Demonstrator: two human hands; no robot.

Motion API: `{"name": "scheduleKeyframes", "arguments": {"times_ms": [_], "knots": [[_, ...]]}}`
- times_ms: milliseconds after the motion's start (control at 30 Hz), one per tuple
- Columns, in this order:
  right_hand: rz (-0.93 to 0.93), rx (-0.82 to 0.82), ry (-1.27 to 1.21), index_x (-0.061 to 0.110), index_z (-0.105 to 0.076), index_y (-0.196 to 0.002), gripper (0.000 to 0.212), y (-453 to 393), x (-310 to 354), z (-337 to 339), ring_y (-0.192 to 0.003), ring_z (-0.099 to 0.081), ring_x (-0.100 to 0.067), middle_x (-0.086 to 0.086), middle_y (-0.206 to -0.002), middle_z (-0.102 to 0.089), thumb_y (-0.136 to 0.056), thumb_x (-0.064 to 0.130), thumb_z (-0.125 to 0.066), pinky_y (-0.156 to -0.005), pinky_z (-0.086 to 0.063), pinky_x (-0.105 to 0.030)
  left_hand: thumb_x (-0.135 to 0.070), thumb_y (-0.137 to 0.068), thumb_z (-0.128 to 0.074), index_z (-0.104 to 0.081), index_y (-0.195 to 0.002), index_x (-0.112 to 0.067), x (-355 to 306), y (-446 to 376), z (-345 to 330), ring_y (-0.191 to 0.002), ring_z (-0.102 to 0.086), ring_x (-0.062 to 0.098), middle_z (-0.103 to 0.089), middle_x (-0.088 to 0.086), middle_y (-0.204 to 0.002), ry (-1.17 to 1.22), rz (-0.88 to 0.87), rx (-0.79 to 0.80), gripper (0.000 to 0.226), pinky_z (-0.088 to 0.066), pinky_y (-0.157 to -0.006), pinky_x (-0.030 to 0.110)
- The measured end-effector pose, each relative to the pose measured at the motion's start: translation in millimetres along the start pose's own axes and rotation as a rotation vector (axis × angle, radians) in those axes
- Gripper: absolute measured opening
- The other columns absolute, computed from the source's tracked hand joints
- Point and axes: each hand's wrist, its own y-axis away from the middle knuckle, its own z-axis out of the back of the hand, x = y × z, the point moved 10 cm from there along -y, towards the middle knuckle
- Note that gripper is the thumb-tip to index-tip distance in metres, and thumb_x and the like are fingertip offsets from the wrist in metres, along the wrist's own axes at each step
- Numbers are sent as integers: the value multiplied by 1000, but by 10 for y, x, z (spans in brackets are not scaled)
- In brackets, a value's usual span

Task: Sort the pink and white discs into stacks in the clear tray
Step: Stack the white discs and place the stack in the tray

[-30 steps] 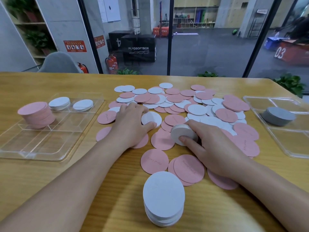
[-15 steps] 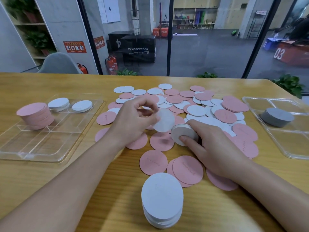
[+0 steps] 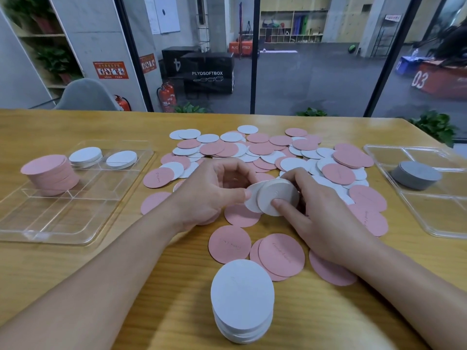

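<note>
**White disc meets the small pile in my hands**

My left hand (image 3: 214, 190) pinched a single white disc (image 3: 252, 198) by its rim, thumb and fingertips curled round it. Just to its right, touching it, my right hand (image 3: 326, 213) gripped a small stack of white discs (image 3: 278, 197), thumb on its face. The clear tray (image 3: 75, 223) lay well off to the left of my fingers. The discs looked thin, light and fairly stiff, probably slippery in a pile; the edges seemed the best hold.
</note>
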Motion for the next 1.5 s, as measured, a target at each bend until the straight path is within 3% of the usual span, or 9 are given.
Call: {"name": "scheduleKeyframes", "arguments": {"times_ms": [167,333,467,567,867,967,1067,1333,1500], "knots": [[36,-4,74,40,-50,-135,33,12,43,-29,-99,-56,0,22,-113,-56,-105,41,-65,-77,-43,-16,15,-94,-70,-77,-113,0,16,16,-108,-113,-77,32,-81,15,-115,7,25,76,26,-62,-100,41],[73,-23,90,32,-55,-106,14,-13,87,7,-91,-55,-10,14,-106,-52,-104,38,-67,-75,-44,-26,5,-96,-77,-80,-114,-7,-38,38,-129,-108,-77,28,-82,9,-113,-30,27,97,22,-61,-95,34],[49,0,58,31,-52,-98,18,-4,63,-9,-88,-55,-10,14,-88,-58,-105,40,-65,-73,-44,-28,-21,-93,-89,-86,-105,-30,-135,16,2,-81,-62,17,-74,-7,-94,-386,-72,-18,15,-52,-71,25],[50,41,79,31,-50,-104,15,1,87,-57,-87,-55,-10,14,-89,-60,-107,41,-61,-72,-45,-31,-19,-94,-88,-86,-102,-30,-90,22,-59,-72,-55,6,-69,-5,-79,-418,-72,24,15,-46,-66,19],[63,136,161,37,-44,-118,9,20,149,-187,-94,-54,-4,21,-100,-55,-112,41,-51,-74,-43,-32,-24,-101,-80,-81,-94,-25,-126,27,-116,-74,-61,18,-71,-2,-80,-527,-143,-6,7,-47,-66,26],[32,-56,-64,37,-55,-127,18,35,240,98,-87,-62,-8,18,-102,-66,-109,34,-60,-69,-45,-24,-21,-101,-80,-81,-91,-17,-280,37,29,-72,-58,15,-71,6,-79,-400,-164,-108,11,-46,-67,34],[-35,-229,-378,26,-67,-118,13,87,346,381,-74,-67,-19,10,-101,-73,-106,20,-69,-69,-55,-36,-17,-103,-78,-79,-89,-7,-509,162,116,-70,-56,13,-68,5,-76,-280,-142,-149,16,-44,-64,27],[-257,20,-772,4,-77,-107,9,629,664,183,-65,-60,-24,-15,-80,-69,-100,9,-74,-63,-51,-29,-40,-110,-67,-73,-80,-17,-696,1108,-2,-67,-52,9,-62,-2,-74,-238,-15,-130,38,-40,-65,21],[-360,129,-734,6,-80,-101,6,916,746,-55,-65,-62,-22,-12,-75,-70,-96,9,-78,-62,-53,-32,-68,-109,-48,-68,-93,-7,-511,1530,-161,-83,-56,27,-61,13,-90,-369,10,-190,66,-47,-77,52]]}}
